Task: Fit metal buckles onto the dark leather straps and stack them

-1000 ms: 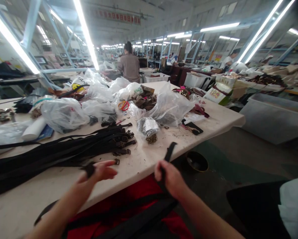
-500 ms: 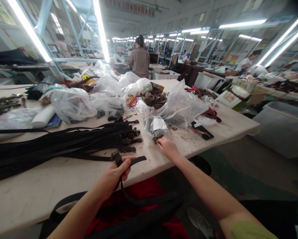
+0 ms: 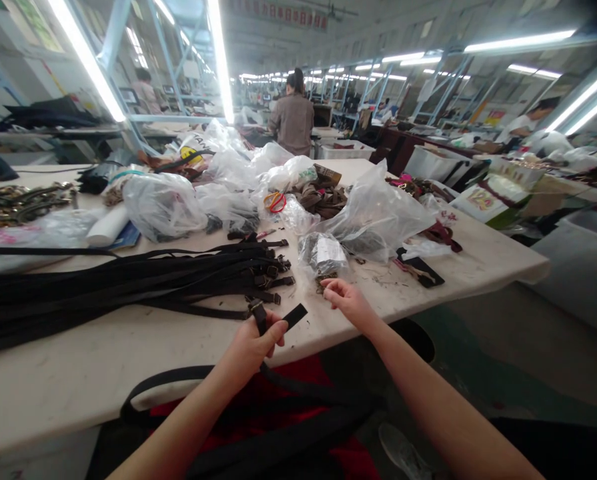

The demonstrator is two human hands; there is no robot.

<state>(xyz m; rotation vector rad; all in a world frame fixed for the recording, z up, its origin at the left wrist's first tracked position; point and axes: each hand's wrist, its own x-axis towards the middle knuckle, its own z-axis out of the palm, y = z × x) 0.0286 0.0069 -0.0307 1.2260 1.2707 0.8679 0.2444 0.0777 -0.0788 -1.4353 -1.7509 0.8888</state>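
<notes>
My left hand (image 3: 256, 341) is closed around a black strap (image 3: 296, 316), whose cut end sticks out past my thumb. A buckle sits on the strap just above my fingers, and the rest loops down over my lap. My right hand (image 3: 347, 301) has its fingers drawn into a pinch just in front of a small clear bag (image 3: 323, 253). Small brass-coloured pieces (image 3: 325, 276) show at the mouth of that bag. Whatever the pinch holds is too small to make out. On the table to the left lies a bundle of black straps (image 3: 128, 287) with buckled ends.
Plastic bags (image 3: 163, 207) crowd the back of the table (image 3: 178, 373). Orange-handled scissors (image 3: 274, 202) lie among them. A dark flat piece (image 3: 423, 272) rests near the right edge. Beyond that edge stands a translucent bin (image 3: 583, 267). A person (image 3: 292, 120) faces away behind the table.
My right hand has drawn back slightly from the brass-coloured pieces at the bag's mouth. My left hand keeps its grip on the strap. The whole view has shifted a little.
</notes>
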